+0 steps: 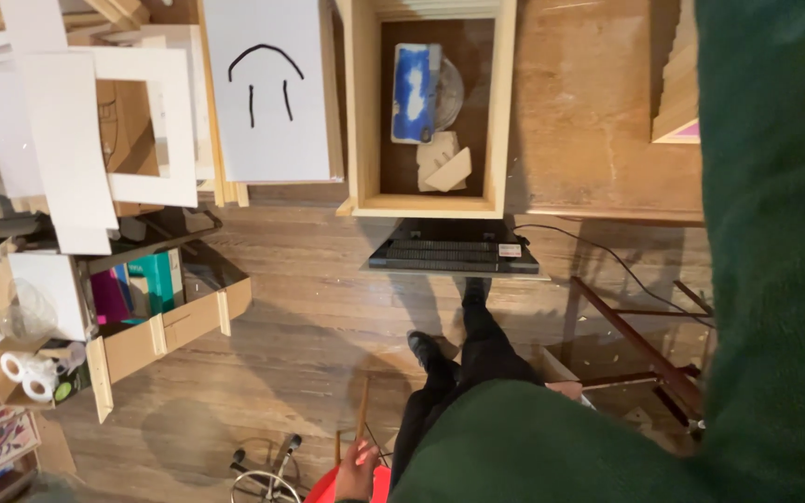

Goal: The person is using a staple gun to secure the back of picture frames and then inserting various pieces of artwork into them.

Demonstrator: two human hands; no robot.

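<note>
My left hand (358, 466) is low in the view at the bottom edge, fingers bent against the upper rim of a red object (328, 491). Whether it grips the object is unclear. A thin wooden stick (362, 408) stands just above the hand. My green sweater (552, 447) fills the bottom right, and a green sleeve (775, 233) covers the right side; my right hand is hidden. My legs in black trousers (477, 354) and a black shoe (421, 346) stand on the wooden floor (309, 317).
An open wooden box (361, 112) ahead holds a blue-and-white block (415, 91) and wood offcuts (444, 166). Beside it is a white panel (267, 93) with black lines. White frames (179, 121), a cardboard box (188, 321), a black flat device (449, 253), a dark red frame (640, 349).
</note>
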